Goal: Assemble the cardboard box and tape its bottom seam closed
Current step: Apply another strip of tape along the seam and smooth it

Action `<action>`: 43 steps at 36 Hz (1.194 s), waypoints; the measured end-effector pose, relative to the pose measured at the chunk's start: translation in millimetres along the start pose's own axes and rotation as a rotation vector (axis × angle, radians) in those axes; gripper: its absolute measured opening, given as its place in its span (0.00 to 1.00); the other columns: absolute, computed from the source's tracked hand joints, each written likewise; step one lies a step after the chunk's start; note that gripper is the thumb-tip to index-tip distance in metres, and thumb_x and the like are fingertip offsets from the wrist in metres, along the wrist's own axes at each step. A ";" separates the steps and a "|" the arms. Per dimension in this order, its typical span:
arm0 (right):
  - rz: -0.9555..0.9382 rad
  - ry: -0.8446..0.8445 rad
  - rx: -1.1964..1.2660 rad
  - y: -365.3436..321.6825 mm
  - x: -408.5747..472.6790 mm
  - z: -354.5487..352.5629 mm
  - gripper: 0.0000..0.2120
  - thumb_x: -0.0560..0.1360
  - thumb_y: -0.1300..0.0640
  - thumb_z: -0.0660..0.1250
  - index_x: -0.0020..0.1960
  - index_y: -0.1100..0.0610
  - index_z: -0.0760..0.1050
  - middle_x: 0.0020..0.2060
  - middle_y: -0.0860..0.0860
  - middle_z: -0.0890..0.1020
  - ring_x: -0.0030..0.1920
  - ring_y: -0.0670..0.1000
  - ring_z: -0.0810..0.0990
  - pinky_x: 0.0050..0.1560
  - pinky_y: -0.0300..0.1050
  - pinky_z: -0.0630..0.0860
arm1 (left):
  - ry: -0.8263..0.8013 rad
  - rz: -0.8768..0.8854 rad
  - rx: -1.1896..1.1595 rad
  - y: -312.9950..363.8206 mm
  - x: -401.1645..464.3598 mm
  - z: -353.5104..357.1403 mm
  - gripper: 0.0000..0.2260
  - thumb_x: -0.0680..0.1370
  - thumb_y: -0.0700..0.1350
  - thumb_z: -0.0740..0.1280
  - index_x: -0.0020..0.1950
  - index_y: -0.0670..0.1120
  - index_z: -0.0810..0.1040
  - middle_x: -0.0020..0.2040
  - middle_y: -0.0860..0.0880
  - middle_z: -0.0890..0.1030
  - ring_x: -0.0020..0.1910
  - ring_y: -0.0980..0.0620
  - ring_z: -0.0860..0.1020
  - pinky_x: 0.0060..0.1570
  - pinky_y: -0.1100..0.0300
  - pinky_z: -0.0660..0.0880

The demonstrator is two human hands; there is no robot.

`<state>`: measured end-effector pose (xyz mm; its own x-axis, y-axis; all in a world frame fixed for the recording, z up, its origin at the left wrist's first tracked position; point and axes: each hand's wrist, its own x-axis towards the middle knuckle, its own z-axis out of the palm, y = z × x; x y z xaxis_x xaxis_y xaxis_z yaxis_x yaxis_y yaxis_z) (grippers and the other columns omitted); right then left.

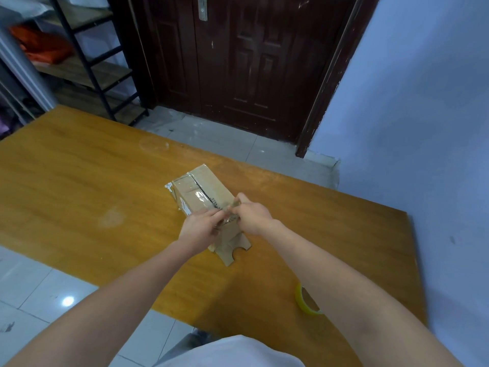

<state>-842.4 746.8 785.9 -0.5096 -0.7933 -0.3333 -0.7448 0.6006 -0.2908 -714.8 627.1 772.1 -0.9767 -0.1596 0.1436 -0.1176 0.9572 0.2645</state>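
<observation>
From the head view, your left hand and right hand meet over the near end of the cardboard box, which lies on its side on the table, long axis running away from your fingers. The fingers of both hands are pinched on a piece of clear tape stretched between them, just at the end of the box's seam. That seam, a dark slit along the upper face, runs away from your fingertips toward the far end, with glossy tape already lying over part of it. Below your hands, on the side toward you, a loose box flap with a round notch lies spread on the table. The tape roll (yellow-green, partly hidden under your right forearm) sits on the table well behind your right fingers, near the table's close edge. Beyond your fingertips stand a dark wooden door and, farther left, a shelf rack.
</observation>
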 end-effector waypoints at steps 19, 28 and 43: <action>0.066 0.128 0.160 14.2 1.1 3.2 0.23 0.76 0.58 0.56 0.70 0.45 0.66 0.66 0.47 0.67 0.55 0.53 0.76 0.40 0.46 0.73 | -0.082 -0.001 -0.189 -24.0 2.0 -2.9 0.17 0.78 0.37 0.60 0.64 0.48 0.76 0.59 0.51 0.79 0.59 0.48 0.75 0.52 0.55 0.73; 0.693 0.115 0.708 13.8 -4.3 9.5 0.25 0.80 0.49 0.55 0.70 0.65 0.64 0.53 0.61 0.78 0.50 0.59 0.79 0.53 0.48 0.75 | 0.011 -0.571 -0.302 -74.2 62.5 -28.2 0.21 0.79 0.38 0.56 0.73 0.39 0.62 0.76 0.42 0.56 0.75 0.45 0.52 0.71 0.50 0.53; 1.101 -0.059 1.684 -20.6 16.5 16.3 0.40 0.73 0.29 0.50 0.65 0.63 0.65 0.54 0.64 0.76 0.56 0.64 0.78 0.47 0.59 0.76 | -0.316 -0.788 -0.549 -112.9 116.9 -11.2 0.21 0.81 0.52 0.55 0.66 0.39 0.71 0.63 0.39 0.74 0.60 0.39 0.72 0.55 0.52 0.69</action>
<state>-828.4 722.9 771.7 -0.3407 -0.1092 -0.9338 0.9034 0.2369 -0.3573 -813.6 497.6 769.7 -0.6688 -0.5508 -0.4993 -0.7283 0.3507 0.5887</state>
